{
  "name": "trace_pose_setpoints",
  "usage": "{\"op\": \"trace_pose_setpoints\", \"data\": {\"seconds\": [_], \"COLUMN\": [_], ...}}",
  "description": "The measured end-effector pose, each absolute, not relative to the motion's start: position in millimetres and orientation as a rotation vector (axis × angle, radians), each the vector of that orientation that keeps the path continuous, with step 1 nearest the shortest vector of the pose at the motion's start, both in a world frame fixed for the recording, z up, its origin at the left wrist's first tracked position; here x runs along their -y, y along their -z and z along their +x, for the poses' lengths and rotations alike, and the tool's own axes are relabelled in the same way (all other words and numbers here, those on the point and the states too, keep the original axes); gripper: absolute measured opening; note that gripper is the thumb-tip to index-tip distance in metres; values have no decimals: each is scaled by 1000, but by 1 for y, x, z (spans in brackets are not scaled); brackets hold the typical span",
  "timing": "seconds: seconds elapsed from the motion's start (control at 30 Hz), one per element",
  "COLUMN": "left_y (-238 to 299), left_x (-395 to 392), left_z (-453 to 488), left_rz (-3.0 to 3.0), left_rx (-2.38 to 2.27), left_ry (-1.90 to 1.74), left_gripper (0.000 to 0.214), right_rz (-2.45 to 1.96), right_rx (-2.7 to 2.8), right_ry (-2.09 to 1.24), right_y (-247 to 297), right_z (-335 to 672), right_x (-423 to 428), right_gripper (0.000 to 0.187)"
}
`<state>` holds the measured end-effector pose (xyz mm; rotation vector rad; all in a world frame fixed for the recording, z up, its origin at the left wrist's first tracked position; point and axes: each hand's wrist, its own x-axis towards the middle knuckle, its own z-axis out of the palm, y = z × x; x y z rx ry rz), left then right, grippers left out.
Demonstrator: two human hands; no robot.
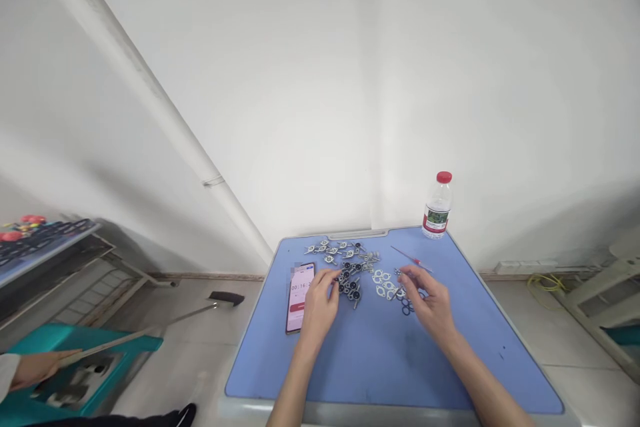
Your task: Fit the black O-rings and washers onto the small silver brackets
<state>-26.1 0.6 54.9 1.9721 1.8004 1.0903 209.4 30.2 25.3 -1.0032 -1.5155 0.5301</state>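
My left hand (321, 299) is closed, with thumb and fingertips at the left side of a cluster of small metal fittings (353, 285) with black rings. What it pinches there is hidden. My right hand (428, 299) has thumb and fingertips brought together over the right part of the table, and what lies between them is too small to make out. Flat pale gaskets (381, 291) with holes lie left of its fingertips. Dark rubber rings (405, 310) are partly covered by this hand. More metal fittings (329, 259) sit farther back.
A phone (295, 317) showing a timer lies left on the blue table (370, 367). A thin red-handled screwdriver (417, 261) and a red-capped bottle (437, 213) are at the back right. At left, another person's hand (43, 368) grips a broom handle (110, 343) above a teal stool (143, 345).
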Motion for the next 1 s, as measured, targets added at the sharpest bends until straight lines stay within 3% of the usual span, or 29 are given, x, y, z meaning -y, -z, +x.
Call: {"op": "trace_pose_setpoints", "data": {"seconds": [0.13, 0.27, 0.47, 0.57, 0.73, 1.0], "left_y": [-100, -119, -78, -64, -52, -37], "left_x": [63, 96, 23, -7, -13, -9], "left_z": [-2, 23, 21, -1, -23, -21], "left_rz": [1865, 1936, 2423, 2404, 2358, 2446], "left_rx": [-1193, -611, -1301, -1457, -1618, -1536], "left_ry": [-1221, -1021, -918, -823, -667, -557], "left_gripper": [13, 38, 27, 6, 35, 24], "right_rz": [-1015, -1020, -1023, -1048, -1057, -1075], "right_rx": [1531, 1550, 1560, 1557, 1585, 1606], "right_ry": [-508, -501, -516, -516, -475, -469], "right_y": [-27, -27, -24, -21, -18, -18], "right_z": [210, 211, 211, 210, 209, 210], "right_x": [-30, -31, -32, -34, -35, -37], "right_gripper": [16, 15, 16, 15, 13, 11]}}
